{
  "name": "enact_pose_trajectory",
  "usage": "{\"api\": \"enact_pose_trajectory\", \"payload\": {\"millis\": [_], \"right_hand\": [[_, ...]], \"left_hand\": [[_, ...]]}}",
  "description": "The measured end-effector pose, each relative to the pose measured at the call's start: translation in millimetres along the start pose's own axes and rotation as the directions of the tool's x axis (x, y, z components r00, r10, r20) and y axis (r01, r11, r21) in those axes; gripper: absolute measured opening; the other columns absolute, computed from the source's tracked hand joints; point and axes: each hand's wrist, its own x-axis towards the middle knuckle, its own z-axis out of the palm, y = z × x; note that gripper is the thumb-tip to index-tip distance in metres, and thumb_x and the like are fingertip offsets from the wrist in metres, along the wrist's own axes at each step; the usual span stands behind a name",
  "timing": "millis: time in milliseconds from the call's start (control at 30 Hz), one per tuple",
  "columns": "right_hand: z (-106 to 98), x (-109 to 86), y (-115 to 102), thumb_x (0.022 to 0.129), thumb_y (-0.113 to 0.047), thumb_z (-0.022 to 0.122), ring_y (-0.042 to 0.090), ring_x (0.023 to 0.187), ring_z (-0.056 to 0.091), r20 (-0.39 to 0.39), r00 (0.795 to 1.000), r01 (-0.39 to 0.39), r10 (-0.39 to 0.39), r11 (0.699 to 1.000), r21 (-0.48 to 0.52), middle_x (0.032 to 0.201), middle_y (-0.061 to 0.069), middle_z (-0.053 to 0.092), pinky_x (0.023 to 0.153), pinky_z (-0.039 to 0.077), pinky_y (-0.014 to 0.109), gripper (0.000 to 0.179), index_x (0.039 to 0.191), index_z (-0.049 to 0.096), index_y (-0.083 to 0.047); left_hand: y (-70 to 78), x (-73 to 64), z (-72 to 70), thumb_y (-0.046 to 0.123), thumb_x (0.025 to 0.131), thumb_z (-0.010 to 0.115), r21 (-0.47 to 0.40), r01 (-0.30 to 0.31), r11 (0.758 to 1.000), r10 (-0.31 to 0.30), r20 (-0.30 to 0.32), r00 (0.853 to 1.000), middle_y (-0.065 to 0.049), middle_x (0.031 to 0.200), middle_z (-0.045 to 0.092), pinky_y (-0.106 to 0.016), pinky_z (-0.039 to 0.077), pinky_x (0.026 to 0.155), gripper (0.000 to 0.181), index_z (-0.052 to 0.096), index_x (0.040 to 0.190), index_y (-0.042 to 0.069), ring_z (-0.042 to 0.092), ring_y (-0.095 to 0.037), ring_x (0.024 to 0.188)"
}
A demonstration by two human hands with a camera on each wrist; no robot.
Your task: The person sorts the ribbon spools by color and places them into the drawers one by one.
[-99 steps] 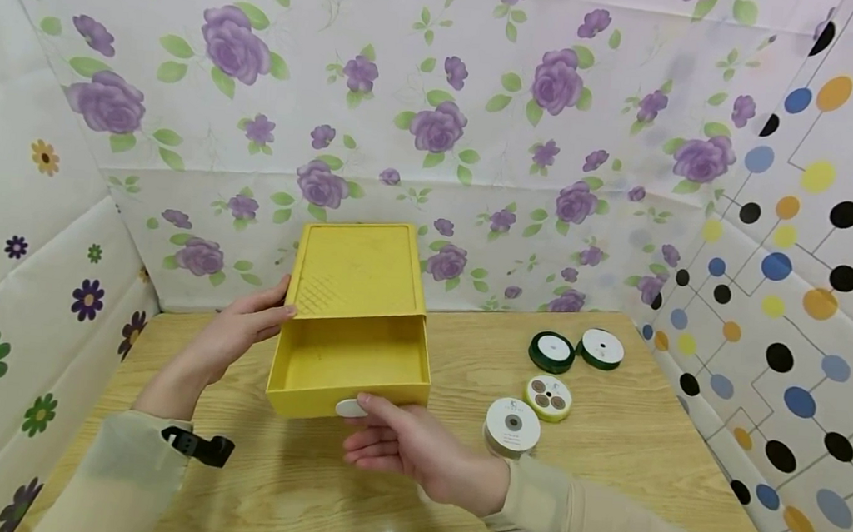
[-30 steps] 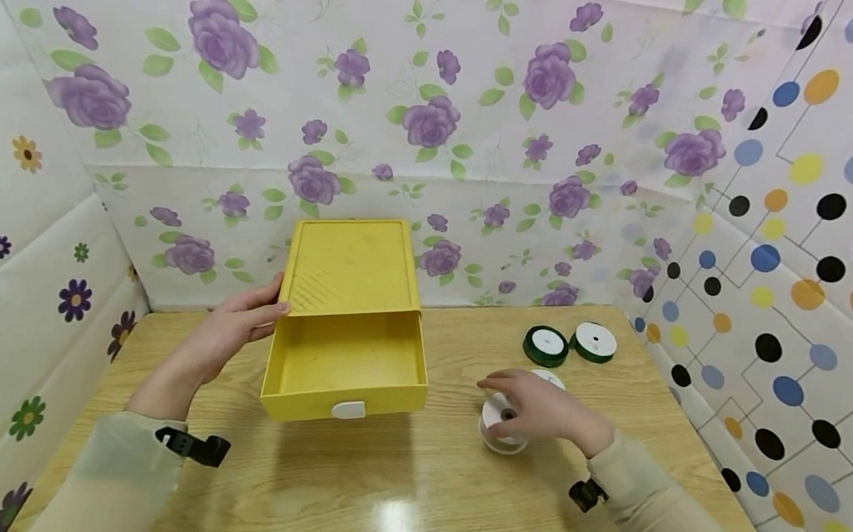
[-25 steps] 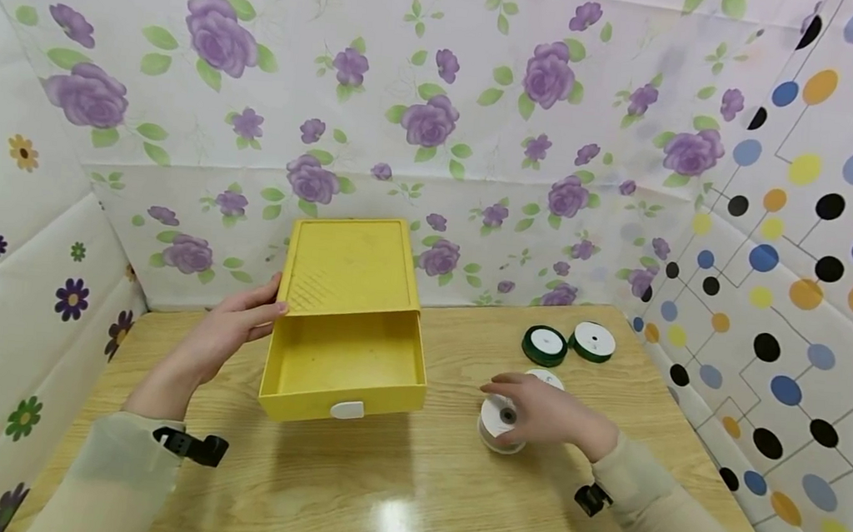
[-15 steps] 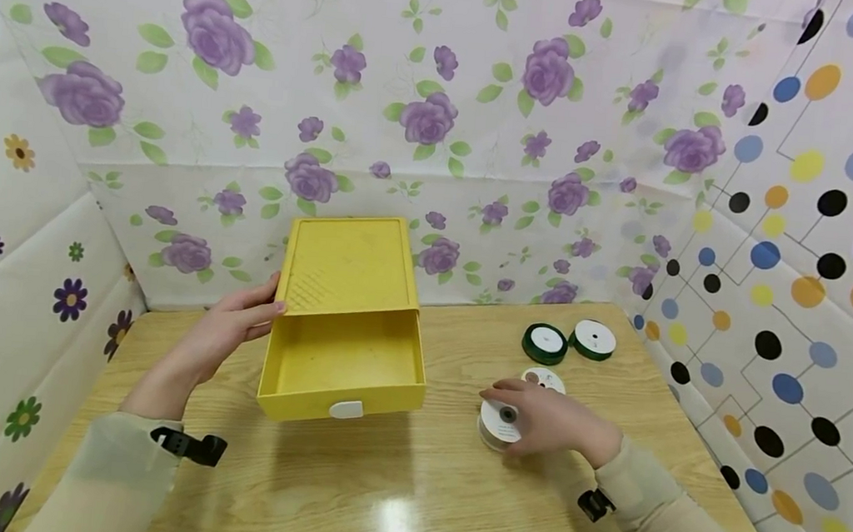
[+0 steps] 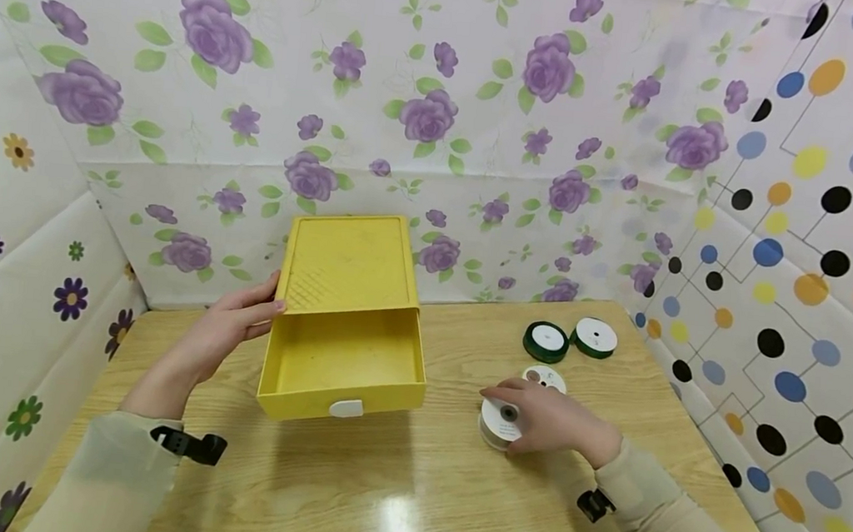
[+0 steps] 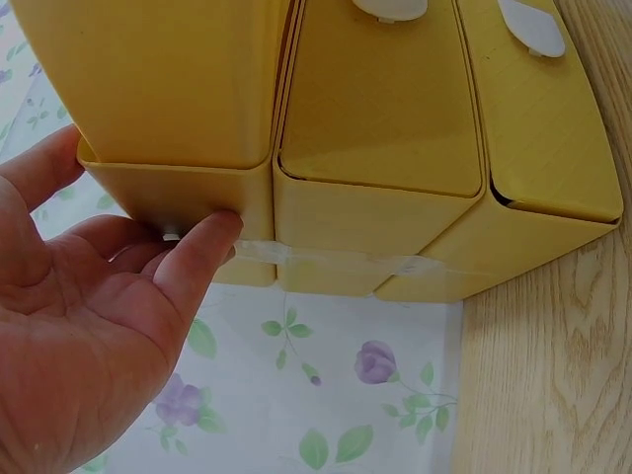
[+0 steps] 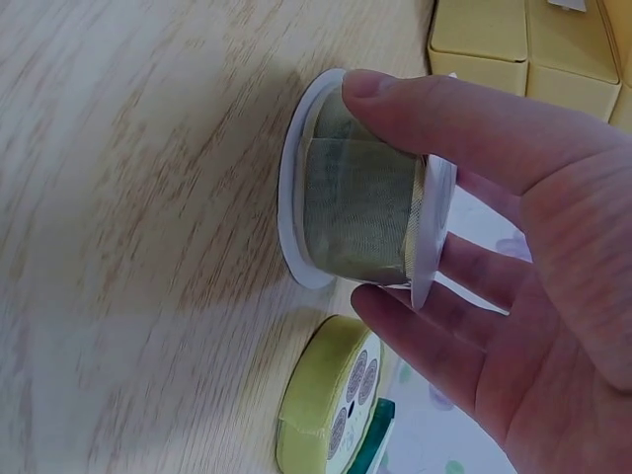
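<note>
A yellow drawer cabinet (image 5: 351, 264) stands near the back wall, its top drawer (image 5: 386, 396) pulled out and bare inside. My left hand (image 5: 229, 326) holds the cabinet's left side by the front upper edge; the left wrist view shows its thumb and fingers apart on the casing. To the right, my right hand (image 5: 557, 422) grips a white-flanged ribbon spool (image 5: 497, 426) standing on the table. In the right wrist view the thumb (image 7: 370, 87) and fingers lie on opposite sides of this spool, which is wound with sheer grey-green ribbon.
Just behind the right hand lies a yellow-green ribbon spool (image 5: 545, 377). Two dark green ribbon spools (image 5: 545, 342) sit farther back. Two more drawers (image 6: 385, 99), both closed, show below the top one in the left wrist view. Patterned cloth walls (image 5: 482, 137) bound the wooden table (image 5: 303, 490).
My right hand has left the white drawer handle and moved right onto the ribbon spool, its fingers settling round it. The left hand stays on the cabinet; the drawer remains out.
</note>
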Motion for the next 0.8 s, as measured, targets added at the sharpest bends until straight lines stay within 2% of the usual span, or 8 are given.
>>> {"api": "enact_pose_trajectory", "payload": {"millis": [800], "right_hand": [[-4.5, 0.3, -4.7, 0.082, -0.025, 0.094, 0.033, 0.124, 0.062, 0.031, 0.999, -0.034, 0.034, 0.999, 0.002, 0.146, 0.016, 0.058, 0.094, 0.058, 0.049, 0.085, 0.158, 0.056, -0.016]], "left_hand": [[-1.0, 0.6, -0.4, 0.035, 0.114, 0.054, -0.007, 0.006, 1.0, -0.006, -0.002, 1.0, -0.01, 0.178, 0.0, -0.048, 0.031, 0.124, 0.08, 0.005, 0.17, 0.006, 0.011, -0.034, 0.162]]}}
